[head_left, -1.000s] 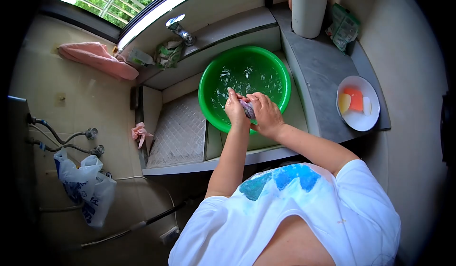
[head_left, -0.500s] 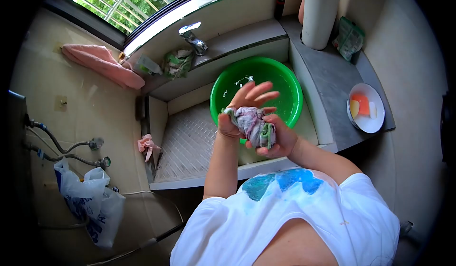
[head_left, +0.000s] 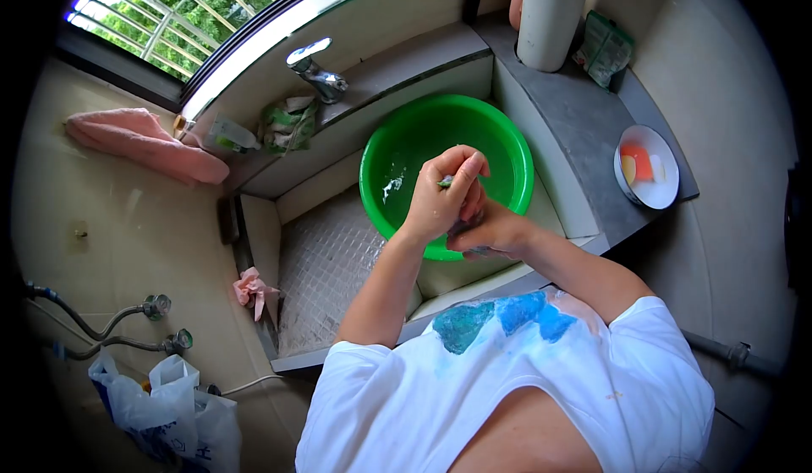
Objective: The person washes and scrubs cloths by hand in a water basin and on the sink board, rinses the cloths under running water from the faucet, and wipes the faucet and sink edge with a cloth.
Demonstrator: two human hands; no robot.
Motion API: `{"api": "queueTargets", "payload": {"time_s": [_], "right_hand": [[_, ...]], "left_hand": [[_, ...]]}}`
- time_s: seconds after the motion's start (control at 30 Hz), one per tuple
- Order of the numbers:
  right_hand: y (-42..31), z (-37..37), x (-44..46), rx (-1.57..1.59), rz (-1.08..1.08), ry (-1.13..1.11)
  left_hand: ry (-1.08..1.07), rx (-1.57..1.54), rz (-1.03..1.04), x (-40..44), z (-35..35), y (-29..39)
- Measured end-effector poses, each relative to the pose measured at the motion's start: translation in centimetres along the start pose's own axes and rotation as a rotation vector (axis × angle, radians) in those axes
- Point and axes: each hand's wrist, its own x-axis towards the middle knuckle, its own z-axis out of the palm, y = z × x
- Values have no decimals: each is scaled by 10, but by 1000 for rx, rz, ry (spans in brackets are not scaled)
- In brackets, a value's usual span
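My left hand (head_left: 441,192) is closed around a bunched cloth (head_left: 446,182), of which only small green and greyish bits show between the fingers. Just below and to the right, my right hand (head_left: 493,229) grips the lower part of the same cloth, with its fingers partly hidden. Both hands are close together above the near part of a green basin (head_left: 369,198). The basin holds water and stands in the tiled sink.
A chrome faucet (head_left: 318,74) is behind the sink, beside a green-white rag (head_left: 288,125) and a clear bottle (head_left: 231,134). Pink towel (head_left: 144,143) hangs at left. On the right ledge are a white bowl (head_left: 658,192), a white pipe (head_left: 554,16) and a green packet (head_left: 605,50).
My left hand, spread half a second ago, has closed round the cloth. The cloth, widely visible then, is now mostly covered by both hands. The camera view has shifted.
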Motion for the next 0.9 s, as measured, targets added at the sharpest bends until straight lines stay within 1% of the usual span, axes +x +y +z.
{"api": "queueTargets", "payload": {"time_s": [0.07,0.13,0.17,0.2,0.27,0.33,0.4,0.47,0.5,0.53,0.6,0.67,0.7,0.73,0.77,0.8,0.87,0.9], "right_hand": [[17,-5,19,-123,-165,130],[31,-8,33,-324,-342,338],[33,-9,35,-356,-251,381],[61,-31,52,-391,-332,406],[55,-29,50,-611,-319,547],[43,-31,43,-691,-376,684],[37,-49,25,-900,-467,698],[39,-59,3,-732,-528,755],[38,-62,-11,-714,-508,794],[41,-65,-24,-696,-486,834],[57,-74,-44,-712,-486,969],[65,-71,-61,-945,-265,1095],[75,-72,-65,-978,-253,1103],[78,-69,-65,-1008,-238,1110],[79,-64,-66,-1094,2,1154],[78,-61,-64,-1095,8,1151],[80,-59,-61,-1028,-59,1112],[76,-56,-61,-1031,-121,1107]], "left_hand": [[17,-18,-10,1,-3,-13],[169,209,20,4,-8,-28],[194,101,20,5,-12,-40],[227,11,20,4,-15,-54],[257,-45,51,6,-24,-71],[297,16,100,11,-39,-62],[462,186,365,26,-76,-51],[649,292,412,35,-146,-29],[849,487,448,45,-195,-33],[948,802,459,47,-234,-21],[1111,1340,235,60,-308,-28],[973,1343,-156,68,-344,-35],[856,1236,-277,74,-356,-44],[906,1370,-318,78,-343,-44],[917,1402,-304,82,-338,-48],[925,1435,-297,83,-332,-51],[869,1435,-243,77,-317,-55],[909,1478,-165,74,-308,-61]]}}
